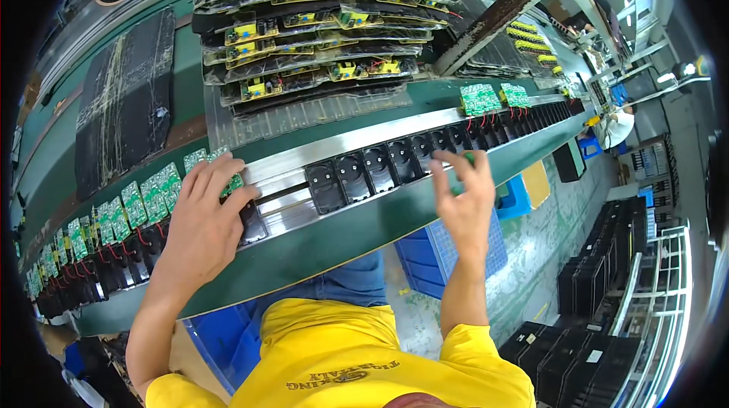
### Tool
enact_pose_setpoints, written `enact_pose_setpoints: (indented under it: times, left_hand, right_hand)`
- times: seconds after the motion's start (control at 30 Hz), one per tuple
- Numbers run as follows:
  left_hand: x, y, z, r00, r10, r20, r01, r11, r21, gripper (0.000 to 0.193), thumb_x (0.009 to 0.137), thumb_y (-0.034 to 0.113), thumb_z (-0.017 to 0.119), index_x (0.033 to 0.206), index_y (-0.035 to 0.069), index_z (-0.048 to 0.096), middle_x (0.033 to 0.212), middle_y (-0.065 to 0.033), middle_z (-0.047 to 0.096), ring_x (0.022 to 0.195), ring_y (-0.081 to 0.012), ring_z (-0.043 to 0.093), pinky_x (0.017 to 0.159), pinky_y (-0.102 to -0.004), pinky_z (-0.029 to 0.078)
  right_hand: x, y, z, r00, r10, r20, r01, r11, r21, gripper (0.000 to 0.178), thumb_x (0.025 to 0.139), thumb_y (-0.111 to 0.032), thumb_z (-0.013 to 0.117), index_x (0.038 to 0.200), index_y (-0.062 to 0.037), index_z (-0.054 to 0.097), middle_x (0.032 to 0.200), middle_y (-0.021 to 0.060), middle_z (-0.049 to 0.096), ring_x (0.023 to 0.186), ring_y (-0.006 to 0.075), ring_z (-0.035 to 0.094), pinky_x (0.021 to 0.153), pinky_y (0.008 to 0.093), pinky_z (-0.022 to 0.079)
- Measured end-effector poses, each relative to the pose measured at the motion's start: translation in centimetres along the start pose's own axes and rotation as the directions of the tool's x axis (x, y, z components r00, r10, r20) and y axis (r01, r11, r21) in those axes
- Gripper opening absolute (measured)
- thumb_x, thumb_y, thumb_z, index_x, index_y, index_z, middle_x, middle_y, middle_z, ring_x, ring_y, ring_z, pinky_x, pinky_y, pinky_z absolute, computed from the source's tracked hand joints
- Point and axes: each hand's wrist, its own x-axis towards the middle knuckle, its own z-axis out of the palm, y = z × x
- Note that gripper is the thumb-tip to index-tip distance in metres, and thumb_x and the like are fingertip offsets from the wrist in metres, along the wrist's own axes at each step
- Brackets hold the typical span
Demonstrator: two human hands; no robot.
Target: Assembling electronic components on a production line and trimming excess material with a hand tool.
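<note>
1. Work position: A row of black housings [353, 178] lies along a metal rail [292, 212] on the green tabletop [319, 247]. A bare stretch of rail separates it from the housing [253, 224] beside the left hand [203, 214].
2. Left hand: The fingers arch around a green circuit board [234, 185]; whether they are clamped on it cannot be told.
3. Right hand [466, 199]: The fingers are curled above the housing row; whether they grip anything cannot be told.
4. Step in hand (judged): Positioning a board at its housing. Wired boards [159, 189] line the rail at left.
5. Next move (judged): Seat the board squarely, keep the red wires [119, 250] untrapped, then bring an adjacent housing across the bare stretch.
</note>
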Motion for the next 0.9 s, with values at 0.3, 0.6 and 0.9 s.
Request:
enact_pose_setpoints:
  times: [0.3,0.6,0.9]
  left_hand:
    - [-0.5,0.4,2.2,0.978,-0.172,-0.121,0.151,0.975,-0.162,0.043,0.082,0.023,0.088,0.117,0.009,0.067,0.152,-0.0137,0.06,0.152,-0.0416,0.054,0.137,-0.0627,0.033]
    - [-3.4,-1.4,0.5,0.975,-0.196,-0.101,0.182,0.974,-0.137,0.04,0.083,0.024,0.089,0.114,0.011,0.067,0.149,-0.0129,0.061,0.151,-0.0391,0.056,0.139,-0.0615,0.033]
    - [-0.6,-1.8,-3.9,0.969,-0.175,-0.174,0.161,0.983,-0.091,0.036,0.09,0.019,0.084,0.122,0.009,0.071,0.153,-0.0134,0.064,0.148,-0.0391,0.058,0.138,-0.0597,0.035]
  right_hand:
    - [5.1,12.4,-1.6,0.928,0.349,-0.13,-0.372,0.857,-0.356,0.033,0.108,-0.043,0.081,0.123,-0.0163,0.092,0.115,0.0158,0.071,0.095,0.0377,0.072,0.085,0.0481,0.06]
    - [7.2,17.0,-0.8,0.931,0.353,-0.095,-0.356,0.815,-0.457,0.034,0.108,-0.047,0.078,0.118,-0.018,0.093,0.118,0.0188,0.072,0.098,0.0466,0.075,0.087,0.0544,0.064]
    - [6.7,13.2,0.4,0.927,0.371,-0.057,-0.359,0.83,-0.428,0.036,0.111,-0.045,0.075,0.119,-0.0134,0.09,0.121,0.0175,0.07,0.101,0.0454,0.075,0.088,0.0546,0.062]
